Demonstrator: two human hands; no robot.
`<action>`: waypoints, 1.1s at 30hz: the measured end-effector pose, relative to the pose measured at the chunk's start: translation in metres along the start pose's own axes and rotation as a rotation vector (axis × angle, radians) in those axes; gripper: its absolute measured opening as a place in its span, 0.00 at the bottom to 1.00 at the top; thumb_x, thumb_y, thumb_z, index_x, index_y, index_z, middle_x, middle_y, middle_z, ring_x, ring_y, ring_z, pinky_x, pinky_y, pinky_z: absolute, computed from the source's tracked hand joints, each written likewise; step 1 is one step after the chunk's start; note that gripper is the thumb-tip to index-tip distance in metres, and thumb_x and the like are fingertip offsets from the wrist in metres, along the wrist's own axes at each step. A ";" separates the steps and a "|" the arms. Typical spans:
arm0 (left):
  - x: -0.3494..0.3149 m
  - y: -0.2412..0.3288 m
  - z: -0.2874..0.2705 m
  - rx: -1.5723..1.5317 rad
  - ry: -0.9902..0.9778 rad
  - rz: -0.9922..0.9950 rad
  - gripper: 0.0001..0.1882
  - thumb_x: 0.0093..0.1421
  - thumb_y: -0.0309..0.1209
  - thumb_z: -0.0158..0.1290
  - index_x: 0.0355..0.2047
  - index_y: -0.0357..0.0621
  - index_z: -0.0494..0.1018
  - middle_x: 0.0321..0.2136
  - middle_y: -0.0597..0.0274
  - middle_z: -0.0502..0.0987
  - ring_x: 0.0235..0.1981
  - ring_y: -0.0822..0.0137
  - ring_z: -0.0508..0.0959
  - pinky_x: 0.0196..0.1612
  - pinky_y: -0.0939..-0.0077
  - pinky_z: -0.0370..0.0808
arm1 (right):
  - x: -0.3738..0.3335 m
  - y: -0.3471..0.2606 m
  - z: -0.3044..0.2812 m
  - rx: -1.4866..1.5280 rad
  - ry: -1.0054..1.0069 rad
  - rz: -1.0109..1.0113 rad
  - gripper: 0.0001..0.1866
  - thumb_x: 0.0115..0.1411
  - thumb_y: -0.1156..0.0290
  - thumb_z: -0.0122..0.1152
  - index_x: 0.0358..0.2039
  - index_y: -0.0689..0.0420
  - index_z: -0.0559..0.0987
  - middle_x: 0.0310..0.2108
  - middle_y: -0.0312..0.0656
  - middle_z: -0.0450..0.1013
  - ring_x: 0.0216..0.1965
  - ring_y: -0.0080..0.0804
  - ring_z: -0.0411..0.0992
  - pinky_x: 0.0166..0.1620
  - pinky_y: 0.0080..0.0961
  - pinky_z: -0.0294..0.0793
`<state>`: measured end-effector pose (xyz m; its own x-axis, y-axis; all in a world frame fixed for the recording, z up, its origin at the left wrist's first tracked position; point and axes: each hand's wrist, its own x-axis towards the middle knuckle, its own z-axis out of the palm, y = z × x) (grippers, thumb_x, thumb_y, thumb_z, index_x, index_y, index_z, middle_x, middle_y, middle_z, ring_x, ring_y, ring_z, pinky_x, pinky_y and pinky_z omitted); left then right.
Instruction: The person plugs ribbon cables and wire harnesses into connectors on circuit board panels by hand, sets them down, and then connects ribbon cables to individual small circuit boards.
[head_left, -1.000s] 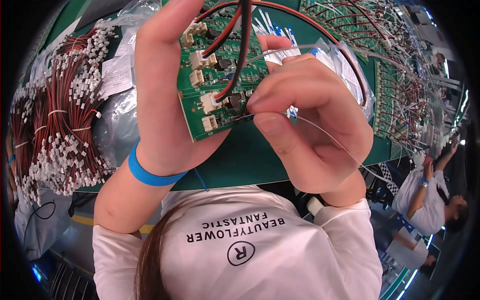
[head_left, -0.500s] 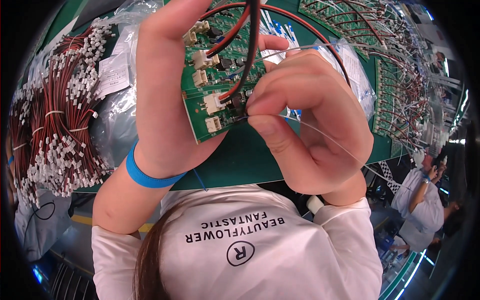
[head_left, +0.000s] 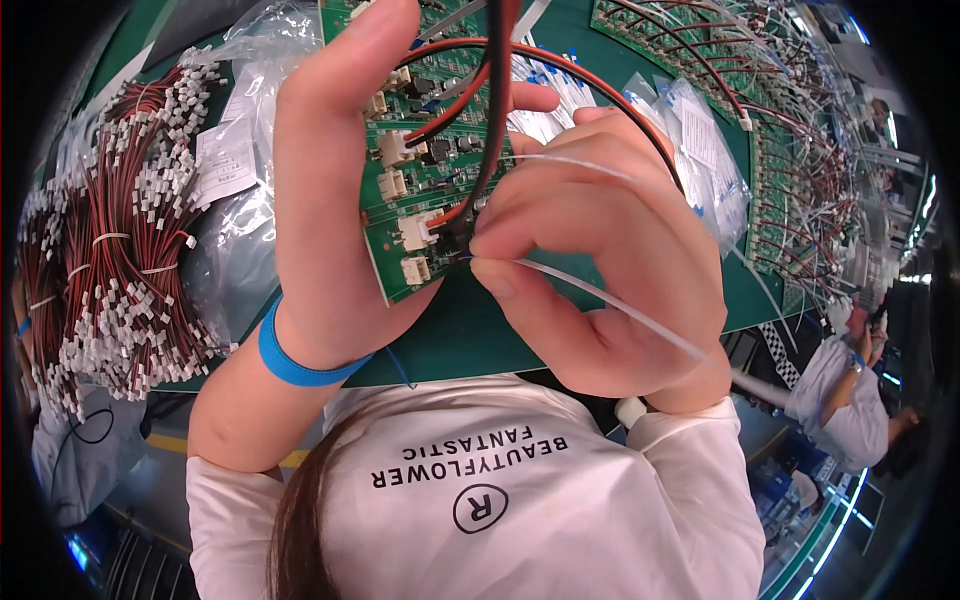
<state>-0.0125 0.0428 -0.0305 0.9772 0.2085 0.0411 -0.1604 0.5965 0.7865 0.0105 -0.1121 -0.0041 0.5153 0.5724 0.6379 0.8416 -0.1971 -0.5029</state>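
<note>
My left hand (head_left: 325, 215), with a blue strap (head_left: 295, 362) round its wrist, is closed on a green circuit board (head_left: 380, 240), held tilted above the table. Cream connectors (head_left: 416, 232) line the board's left side, some with red and black wires (head_left: 590, 75) plugged in. At the board's lower right, my right hand (head_left: 620, 240) pinches a thin white flat ribbon cable (head_left: 625, 308) between thumb and forefinger. The cable's gripped end lies against the board; fingertips hide whether it sits in a socket. Another white strip (head_left: 575, 162) runs from the board over my right hand.
Bundled red and black wire harnesses (head_left: 110, 240) with white plugs lie at left, beside clear plastic bags (head_left: 235, 215). More ribbon cables (head_left: 550, 90) and a bag (head_left: 705, 150) are behind my right hand. Wired green boards (head_left: 775, 190) line the right. Another person (head_left: 840, 395) is at far right.
The board and both hands have shifted slightly left and toward me. The pinched ribbon cable has turned and shows more of its flat face; my right thumb and forefinger remain closed.
</note>
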 end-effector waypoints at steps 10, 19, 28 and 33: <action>-0.002 -0.011 -0.027 0.681 -0.288 0.355 0.36 0.53 0.25 0.52 0.59 0.41 0.47 0.54 0.55 0.58 0.53 0.59 0.64 0.52 0.63 0.68 | -0.002 0.000 0.001 0.051 0.010 0.086 0.10 0.37 0.82 0.64 0.24 0.59 0.76 0.25 0.40 0.73 0.27 0.35 0.70 0.38 0.32 0.63; 0.015 0.008 0.000 -0.122 -0.403 -0.258 0.33 0.61 0.55 0.30 0.56 0.44 0.56 0.51 0.53 0.65 0.50 0.54 0.68 0.54 0.60 0.64 | 0.006 -0.007 -0.008 0.195 -0.069 0.281 0.10 0.36 0.81 0.65 0.23 0.63 0.77 0.25 0.42 0.73 0.29 0.35 0.70 0.42 0.34 0.64; 0.020 -0.002 -0.004 -0.338 -0.354 -0.285 0.30 0.59 0.53 0.31 0.49 0.42 0.64 0.43 0.54 0.72 0.44 0.60 0.72 0.47 0.66 0.68 | -0.008 -0.002 0.004 0.450 0.090 0.496 0.12 0.59 0.73 0.47 0.25 0.69 0.74 0.25 0.47 0.72 0.29 0.32 0.68 0.43 0.30 0.66; 0.030 0.003 0.007 -0.194 -0.293 -0.410 0.36 0.58 0.53 0.31 0.53 0.33 0.60 0.49 0.41 0.66 0.43 0.55 0.71 0.47 0.64 0.67 | -0.006 0.010 -0.010 0.590 0.229 0.573 0.30 0.68 0.59 0.24 0.26 0.69 0.72 0.24 0.47 0.70 0.28 0.31 0.67 0.39 0.24 0.68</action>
<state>0.0169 0.0460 -0.0226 0.9584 -0.2804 -0.0533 0.2471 0.7215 0.6468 0.0179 -0.1251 -0.0074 0.9091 0.3232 0.2629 0.2518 0.0765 -0.9648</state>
